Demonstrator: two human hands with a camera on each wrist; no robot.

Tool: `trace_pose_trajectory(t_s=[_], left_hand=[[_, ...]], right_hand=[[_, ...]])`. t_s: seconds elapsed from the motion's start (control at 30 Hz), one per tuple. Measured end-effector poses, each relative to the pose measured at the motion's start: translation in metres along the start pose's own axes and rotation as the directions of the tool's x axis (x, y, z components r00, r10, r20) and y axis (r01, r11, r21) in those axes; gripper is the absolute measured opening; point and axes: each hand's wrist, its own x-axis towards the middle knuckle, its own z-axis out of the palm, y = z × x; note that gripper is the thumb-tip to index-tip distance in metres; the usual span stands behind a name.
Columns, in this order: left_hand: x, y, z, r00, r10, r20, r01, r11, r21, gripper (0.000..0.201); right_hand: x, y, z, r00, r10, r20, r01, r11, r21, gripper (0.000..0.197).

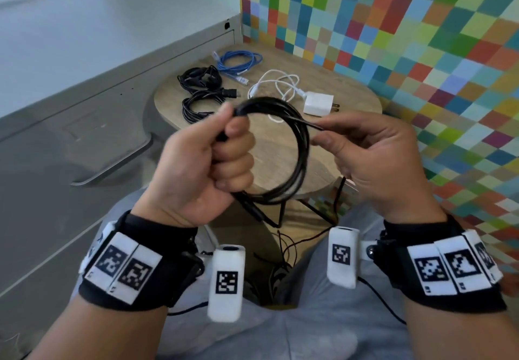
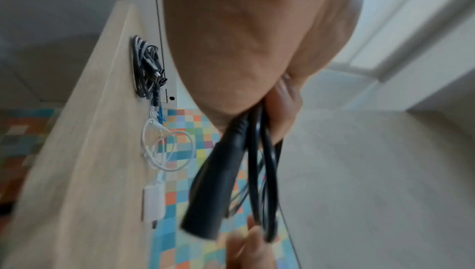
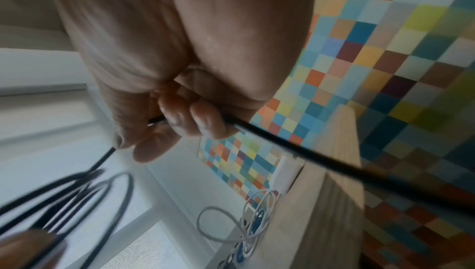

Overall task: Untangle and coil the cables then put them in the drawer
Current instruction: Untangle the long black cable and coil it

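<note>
A black cable [image 1: 302, 160] is wound into a loose coil, held up in front of me above the round wooden table [image 1: 359, 93]. My left hand [image 1: 230, 135] grips the coil's left side in a fist, thumb on top. In the left wrist view its thick black plug [image 2: 213, 182] sticks out below the palm. My right hand [image 1: 323, 133] pinches a single strand at the coil's upper right; the right wrist view shows that strand [image 3: 334, 163] running through the curled fingers [image 3: 203, 123]. The cable's tail hangs below the right palm.
On the table lie a blue cable [image 1: 241, 62], two black coiled cables [image 1: 199, 77] [image 1: 196, 105] and a white charger [image 1: 318, 104] with its white cable [image 1: 278, 81]. A grey cabinet with a drawer handle [image 1: 112, 169] stands left. A chequered wall [image 1: 421, 37] is behind and right.
</note>
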Motion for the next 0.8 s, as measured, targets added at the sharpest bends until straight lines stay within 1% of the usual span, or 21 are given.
trace_pose_trajectory(t_s=[0.07,0.1,0.17,0.2,0.23,0.27,0.3,0.33,0.37,0.4,0.43,0.47,0.5,0.53,0.57,0.63,0.67,0.73,0.77,0.8], left_hand=[[-0.003,0.011,-0.009,0.994,0.106,0.04,-0.1,0.987,-0.13,0.039],[-0.006,0.018,-0.015,0.983,0.172,0.07,-0.152,0.961,-0.232,0.04],[-0.012,0.034,-0.028,0.943,0.313,0.113,-0.231,0.859,-0.458,0.038],[-0.016,0.042,-0.033,0.922,0.37,0.112,-0.264,0.814,-0.518,0.036],[-0.02,0.048,-0.036,0.904,0.416,0.1,-0.305,0.791,-0.531,0.035],[-0.023,0.052,-0.036,0.892,0.448,0.059,-0.368,0.797,-0.478,0.034],[-0.024,0.053,-0.032,0.88,0.474,-0.016,-0.451,0.826,-0.339,0.034],[-0.023,0.052,-0.026,0.858,0.502,-0.113,-0.513,0.85,-0.119,0.035],[-0.021,0.047,-0.018,0.819,0.538,-0.2,-0.525,0.843,0.117,0.035],[-0.018,0.04,-0.01,0.774,0.581,-0.253,-0.506,0.807,0.304,0.035],[-0.014,0.033,-0.003,0.742,0.622,-0.251,-0.487,0.757,0.436,0.033],[-0.011,0.025,0.004,0.729,0.651,-0.213,-0.467,0.7,0.541,0.031],[-0.008,0.017,0.007,0.73,0.662,-0.17,-0.432,0.64,0.636,0.029],[-0.005,0.009,0.009,0.745,0.653,-0.133,-0.377,0.578,0.724,0.027],[-0.004,0.003,0.011,0.771,0.629,-0.102,-0.317,0.517,0.795,0.025],[-0.003,-0.008,0.015,0.817,0.574,-0.051,-0.217,0.388,0.896,0.022],[-0.003,-0.012,0.016,0.835,0.55,-0.024,-0.175,0.308,0.935,0.021],[0.0,-0.018,0.017,0.864,0.503,0.012,-0.099,0.146,0.984,0.02],[0.001,-0.02,0.018,0.877,0.48,0.025,-0.078,0.091,0.993,0.021],[0.002,-0.022,0.019,0.887,0.461,0.034,-0.076,0.073,0.994,0.023]], right_hand=[[0.001,0.005,-0.007,0.999,0.03,-0.037,-0.03,1.0,0.001,0.02],[0.001,0.008,-0.011,0.998,0.045,-0.054,-0.046,0.999,-0.017,0.019],[0.002,0.01,-0.019,0.993,0.076,-0.086,-0.082,0.994,-0.069,0.018],[0.003,0.011,-0.022,0.991,0.085,-0.102,-0.096,0.99,-0.106,0.016],[0.003,0.011,-0.024,0.99,0.084,-0.113,-0.1,0.984,-0.146,0.013],[0.003,0.011,-0.024,0.99,0.071,-0.122,-0.094,0.976,-0.197,0.011],[0.003,0.01,-0.022,0.99,0.054,-0.127,-0.086,0.96,-0.265,0.01],[0.002,0.009,-0.019,0.992,0.044,-0.122,-0.084,0.936,-0.341,0.011],[0.001,0.008,-0.013,0.993,0.059,-0.105,-0.098,0.905,-0.414,0.011],[0.0,0.005,-0.007,0.992,0.101,-0.07,-0.122,0.87,-0.478,0.01],[-0.002,0.003,0.001,0.986,0.166,-0.022,-0.152,0.83,-0.537,0.01],[-0.004,0.0,0.009,0.972,0.231,0.033,-0.168,0.79,-0.59,0.01],[-0.007,-0.003,0.015,0.959,0.271,0.087,-0.155,0.754,-0.638,0.009],[-0.009,-0.006,0.021,0.95,0.278,0.139,-0.114,0.728,-0.676,0.01],[-0.011,-0.009,0.027,0.947,0.26,0.188,-0.06,0.72,-0.692,0.011],[-0.014,-0.013,0.035,0.939,0.197,0.283,0.051,0.732,-0.679,0.017],[-0.015,-0.014,0.037,0.933,0.155,0.324,0.107,0.741,-0.663,0.02],[-0.015,-0.017,0.04,0.929,0.053,0.367,0.197,0.766,-0.611,0.018],[-0.015,-0.018,0.04,0.93,-0.004,0.367,0.233,0.779,-0.582,0.014],[-0.016,-0.019,0.039,0.933,-0.062,0.356,0.267,0.783,-0.562,0.01]])
